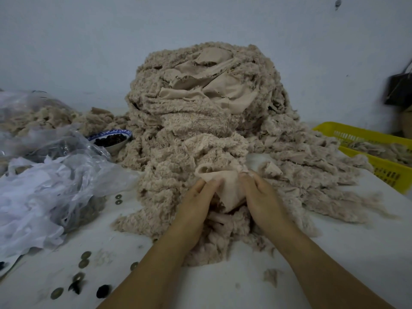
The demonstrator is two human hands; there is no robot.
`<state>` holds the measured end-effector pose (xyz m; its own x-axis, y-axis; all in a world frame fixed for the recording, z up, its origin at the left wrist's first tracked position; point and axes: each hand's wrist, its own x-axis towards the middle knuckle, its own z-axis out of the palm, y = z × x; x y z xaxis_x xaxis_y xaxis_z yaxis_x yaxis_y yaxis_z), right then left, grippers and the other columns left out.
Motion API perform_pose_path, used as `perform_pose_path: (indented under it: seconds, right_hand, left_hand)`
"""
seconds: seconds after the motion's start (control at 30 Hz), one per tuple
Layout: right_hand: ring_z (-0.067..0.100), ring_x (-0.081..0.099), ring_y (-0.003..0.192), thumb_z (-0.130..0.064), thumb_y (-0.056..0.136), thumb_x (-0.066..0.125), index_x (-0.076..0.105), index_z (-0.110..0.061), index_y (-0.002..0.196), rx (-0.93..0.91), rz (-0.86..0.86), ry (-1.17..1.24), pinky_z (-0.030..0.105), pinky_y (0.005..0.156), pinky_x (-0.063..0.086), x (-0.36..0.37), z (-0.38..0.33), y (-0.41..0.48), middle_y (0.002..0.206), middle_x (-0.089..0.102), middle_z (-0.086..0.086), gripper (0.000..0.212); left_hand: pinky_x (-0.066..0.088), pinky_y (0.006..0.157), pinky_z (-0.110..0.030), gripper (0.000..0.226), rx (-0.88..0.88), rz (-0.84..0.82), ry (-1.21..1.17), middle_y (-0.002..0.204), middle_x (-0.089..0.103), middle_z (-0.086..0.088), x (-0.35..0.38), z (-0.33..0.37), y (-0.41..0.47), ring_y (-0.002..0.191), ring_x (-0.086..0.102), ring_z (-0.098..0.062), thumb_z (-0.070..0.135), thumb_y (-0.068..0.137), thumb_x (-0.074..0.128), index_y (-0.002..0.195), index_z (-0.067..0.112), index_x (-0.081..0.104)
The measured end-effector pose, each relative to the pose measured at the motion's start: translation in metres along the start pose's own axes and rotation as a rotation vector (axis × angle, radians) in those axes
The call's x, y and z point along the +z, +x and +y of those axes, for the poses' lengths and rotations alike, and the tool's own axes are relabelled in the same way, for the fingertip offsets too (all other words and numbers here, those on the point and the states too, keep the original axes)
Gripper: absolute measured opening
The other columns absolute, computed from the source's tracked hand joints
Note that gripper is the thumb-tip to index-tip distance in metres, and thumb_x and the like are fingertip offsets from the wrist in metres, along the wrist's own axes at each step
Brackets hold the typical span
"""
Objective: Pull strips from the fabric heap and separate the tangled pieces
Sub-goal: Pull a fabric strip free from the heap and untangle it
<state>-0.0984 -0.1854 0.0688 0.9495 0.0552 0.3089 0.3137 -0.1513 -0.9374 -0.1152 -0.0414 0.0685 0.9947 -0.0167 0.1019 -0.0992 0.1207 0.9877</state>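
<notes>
Fingers of left hand [196, 204] and right hand [265, 201] pinch seemingly one strip [229, 188]; one heap [200, 112].

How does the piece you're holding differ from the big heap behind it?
The held piece shows its smooth, pale backing; the fabric heap shows mostly fluffy pile. The held piece is small, gripped by the left hand and right hand; the fabric heap stands tall, ungripped. Both are beige.

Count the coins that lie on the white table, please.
7: two coins left of the fabric heap; four at lower left, below the plastic bag; one right of those. Others may be hidden under fabric or bags.
</notes>
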Motion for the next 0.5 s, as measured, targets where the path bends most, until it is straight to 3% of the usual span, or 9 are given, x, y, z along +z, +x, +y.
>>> perform_pose_path:
  seconds: [0.07,0.1,0.17,0.27,0.37,0.43,0.5]
  right_hand:
    - [0.012,0.048,0.066,-0.035,0.1,0.044,0.05,-0.011,0.076,-0.077,-0.084,-0.082,0.029,0.064,0.045,0.002,0.002,-0.003,0.072,0.05,0.004,0.035]
    - [0.006,0.045,0.063,-0.039,0.095,0.043,0.047,-0.015,0.072,-0.079,-0.115,-0.123,0.022,0.059,0.041,0.002,0.003,-0.004,0.068,0.047,-0.003,0.034]
    - [0.002,0.047,0.059,-0.047,0.088,0.041,0.049,-0.022,0.068,0.001,-0.131,-0.135,0.019,0.058,0.039,0.002,0.004,-0.003,0.064,0.049,-0.012,0.033]
    - [0.0,0.064,0.079,-0.045,0.087,0.041,0.071,-0.033,0.078,0.131,-0.108,-0.023,0.028,0.077,0.049,-0.002,0.004,0.004,0.082,0.071,-0.015,0.034]
    - [-0.004,0.065,0.087,-0.064,0.084,0.043,0.07,-0.041,0.088,0.07,-0.17,0.04,0.025,0.08,0.049,-0.002,0.002,0.002,0.091,0.072,-0.02,0.036]
    - [-0.007,0.064,0.081,-0.085,0.074,0.05,0.059,-0.045,0.093,0.014,-0.21,-0.008,0.014,0.068,0.049,0.003,0.001,-0.002,0.089,0.067,-0.027,0.045]
    - [-0.011,0.062,0.084,-0.073,0.08,0.06,0.053,-0.046,0.096,-0.018,-0.177,-0.056,0.009,0.064,0.047,0.008,0.002,-0.002,0.093,0.064,-0.032,0.033]
  left_hand:
    - [0.057,0.091,-0.041,0.037,0.012,0.012,-0.113,0.116,0.073,-0.011,-0.002,0.002,0.003,0.109,0.069,-0.027,0.042,0.094,0.062,0.116,0.014,0.071]
    - [0.057,0.092,-0.039,0.039,0.003,0.046,-0.215,0.119,0.072,-0.013,-0.003,0.003,0.004,0.112,0.068,-0.028,0.038,0.092,0.063,0.119,0.011,0.07]
    - [0.06,0.083,-0.033,0.033,-0.042,0.104,-0.438,0.115,0.074,-0.011,-0.008,0.005,0.009,0.106,0.071,-0.023,0.033,0.087,0.063,0.108,0.012,0.077]
    - [0.058,0.084,-0.032,0.028,-0.065,0.085,-0.665,0.109,0.076,-0.005,-0.018,0.008,0.013,0.099,0.073,-0.017,0.03,0.092,0.059,0.09,0.018,0.083]
    - [0.057,0.086,-0.035,0.026,-0.061,0.07,-0.61,0.112,0.075,-0.009,-0.02,0.009,0.012,0.102,0.072,-0.02,0.029,0.089,0.062,0.096,0.014,0.082]
    - [0.058,0.089,-0.039,0.031,-0.055,0.032,-0.502,0.117,0.072,-0.016,-0.015,0.006,0.009,0.109,0.069,-0.026,0.027,0.091,0.064,0.112,0.007,0.075]
    - [0.058,0.088,-0.037,0.032,-0.049,0.006,-0.401,0.117,0.071,-0.021,-0.009,0.002,0.006,0.111,0.068,-0.031,0.025,0.089,0.069,0.113,0.004,0.072]
